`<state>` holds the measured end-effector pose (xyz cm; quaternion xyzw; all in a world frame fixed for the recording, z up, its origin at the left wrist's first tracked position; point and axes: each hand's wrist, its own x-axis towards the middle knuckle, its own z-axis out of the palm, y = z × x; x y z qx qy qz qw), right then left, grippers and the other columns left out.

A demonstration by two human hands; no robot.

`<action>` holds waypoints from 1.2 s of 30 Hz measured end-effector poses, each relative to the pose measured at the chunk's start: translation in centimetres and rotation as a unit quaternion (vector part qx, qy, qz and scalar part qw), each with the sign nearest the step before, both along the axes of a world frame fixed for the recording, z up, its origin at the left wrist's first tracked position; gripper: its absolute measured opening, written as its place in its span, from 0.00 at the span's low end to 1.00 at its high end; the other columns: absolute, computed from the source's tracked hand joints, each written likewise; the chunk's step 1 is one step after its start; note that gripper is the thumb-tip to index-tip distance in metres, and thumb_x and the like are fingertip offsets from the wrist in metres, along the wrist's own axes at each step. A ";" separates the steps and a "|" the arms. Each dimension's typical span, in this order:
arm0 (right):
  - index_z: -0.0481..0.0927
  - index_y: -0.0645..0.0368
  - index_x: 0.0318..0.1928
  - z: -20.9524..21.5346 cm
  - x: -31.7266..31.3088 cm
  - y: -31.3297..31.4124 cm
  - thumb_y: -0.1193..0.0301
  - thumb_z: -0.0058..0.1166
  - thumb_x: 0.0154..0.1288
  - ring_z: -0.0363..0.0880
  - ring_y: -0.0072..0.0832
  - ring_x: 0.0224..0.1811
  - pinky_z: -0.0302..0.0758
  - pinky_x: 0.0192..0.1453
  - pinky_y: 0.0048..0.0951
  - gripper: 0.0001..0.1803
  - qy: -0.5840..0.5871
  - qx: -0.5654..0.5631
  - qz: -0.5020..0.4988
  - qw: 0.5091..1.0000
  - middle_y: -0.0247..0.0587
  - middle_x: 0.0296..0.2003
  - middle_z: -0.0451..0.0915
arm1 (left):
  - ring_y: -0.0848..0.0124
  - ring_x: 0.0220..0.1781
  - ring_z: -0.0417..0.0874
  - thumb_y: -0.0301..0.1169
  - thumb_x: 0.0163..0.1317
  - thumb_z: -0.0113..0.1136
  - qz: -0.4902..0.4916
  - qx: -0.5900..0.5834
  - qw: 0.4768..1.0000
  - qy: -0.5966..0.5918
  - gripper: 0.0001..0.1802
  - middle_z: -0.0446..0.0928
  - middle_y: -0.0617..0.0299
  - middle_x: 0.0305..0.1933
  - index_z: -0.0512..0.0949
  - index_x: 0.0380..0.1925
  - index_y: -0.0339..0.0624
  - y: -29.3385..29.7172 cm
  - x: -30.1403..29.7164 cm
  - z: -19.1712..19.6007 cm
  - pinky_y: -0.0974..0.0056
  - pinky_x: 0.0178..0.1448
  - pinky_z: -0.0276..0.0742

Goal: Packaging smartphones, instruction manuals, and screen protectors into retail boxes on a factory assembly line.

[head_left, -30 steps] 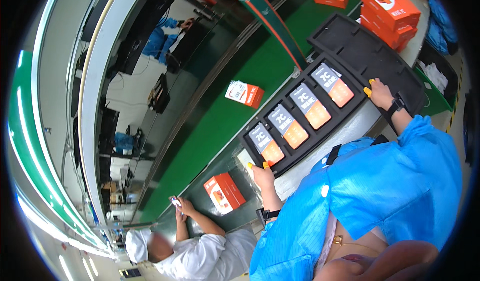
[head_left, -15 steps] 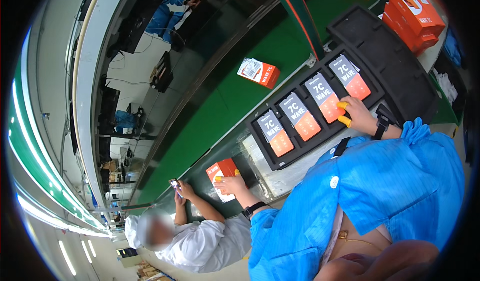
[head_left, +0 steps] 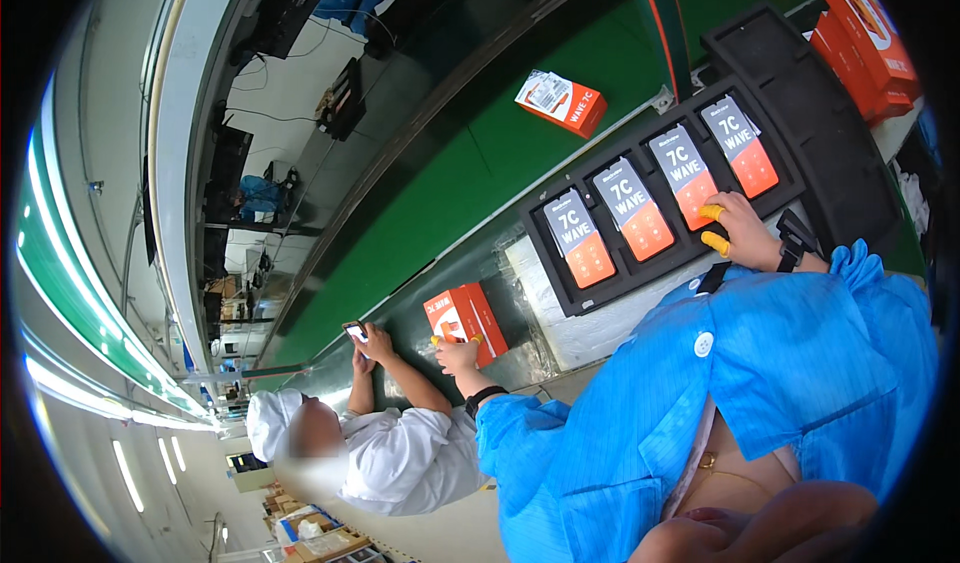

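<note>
Head view, looking down along a production line. Your left hand [head_left: 458, 355] rests its fingers on the near end of an orange and white carton [head_left: 464, 317] that lies at the near edge of the green conveyor belt [head_left: 440, 193]; the fingertips wear yellow cots and curl against the carton, touching it rather than clasping it, and the carton stays flat on the belt. Your right hand [head_left: 742, 229] lies on the near rim of a black moulded tray [head_left: 790, 178], its thumb and forefinger, also capped in yellow, pinched on the lower end of the third phone [head_left: 683, 170] counted from your left. Four phones sit in a row in the tray's pockets, each face up with a grey and orange screen label; the first phone [head_left: 579, 237] is the one nearest the carton. A dark band [head_left: 795, 247] circles your right wrist, and both your forearms are in blue sleeves [head_left: 760, 363].

A second carton [head_left: 562, 101] of the same kind lies alone further out on the belt, well apart from both hands. A stack of orange boxes [head_left: 860, 38] stands beyond the tray, toward your right. On your left a co-worker in a white coat and white cap [head_left: 268, 415] sits at the same belt, both hands raised around a small dark device [head_left: 355, 332], just beside your left hand but not touching it
</note>
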<state>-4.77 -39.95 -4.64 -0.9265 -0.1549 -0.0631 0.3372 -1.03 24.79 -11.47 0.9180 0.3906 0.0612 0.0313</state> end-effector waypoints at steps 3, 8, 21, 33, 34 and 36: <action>0.74 0.61 0.52 1.2 0.4 0.8 0.67 0.61 0.57 0.66 0.46 0.56 0.62 0.63 0.42 0.23 -0.019 0.006 0.021 1.000 0.47 0.52 0.69 | 0.45 0.61 0.66 0.41 0.36 0.75 -0.079 -0.038 0.985 -0.149 0.53 0.64 0.40 0.57 0.58 0.61 0.32 -5.2 0.2 4.6 0.43 0.65 0.60; 0.72 0.61 0.55 6.7 2.5 3.7 0.64 0.64 0.52 0.66 0.47 0.57 0.63 0.63 0.41 0.30 -0.079 0.052 0.080 0.992 0.48 0.54 0.68 | 0.45 0.61 0.65 0.37 0.36 0.74 -0.394 -0.158 0.874 -0.237 0.52 0.63 0.41 0.58 0.58 0.62 0.32 -20.2 -0.3 13.7 0.41 0.65 0.58; 0.62 0.68 0.62 7.8 1.3 3.7 0.56 0.71 0.39 0.70 0.47 0.54 0.65 0.58 0.43 0.51 0.056 -0.012 -0.010 0.998 0.55 0.47 0.72 | 0.53 0.72 0.55 0.41 0.50 0.72 -0.488 -0.396 0.699 -0.341 0.49 0.55 0.46 0.68 0.53 0.66 0.37 -35.8 -0.5 8.4 0.53 0.73 0.52; 0.70 0.65 0.58 8.9 2.1 4.7 0.54 0.71 0.43 0.71 0.43 0.54 0.67 0.59 0.37 0.43 0.143 0.290 0.076 0.943 0.51 0.48 0.71 | 0.54 0.69 0.60 0.56 0.61 0.54 -0.180 -0.909 0.328 -0.184 0.43 0.59 0.49 0.68 0.51 0.69 0.45 -39.4 1.1 3.3 0.50 0.71 0.58; 0.71 0.63 0.57 8.7 2.2 4.8 0.56 0.71 0.43 0.72 0.43 0.52 0.68 0.57 0.38 0.41 0.142 0.303 0.069 0.940 0.50 0.47 0.72 | 0.54 0.69 0.60 0.56 0.62 0.54 -0.183 -0.908 0.328 -0.186 0.43 0.59 0.49 0.68 0.51 0.69 0.46 -39.5 1.0 3.3 0.50 0.71 0.58; 0.70 0.64 0.58 9.1 2.0 5.0 0.57 0.71 0.43 0.72 0.44 0.53 0.68 0.58 0.38 0.42 0.151 0.299 0.049 0.941 0.51 0.49 0.71 | 0.54 0.69 0.60 0.56 0.62 0.53 -0.186 -0.906 0.328 -0.190 0.43 0.59 0.49 0.68 0.51 0.69 0.46 -39.8 0.8 3.1 0.50 0.71 0.59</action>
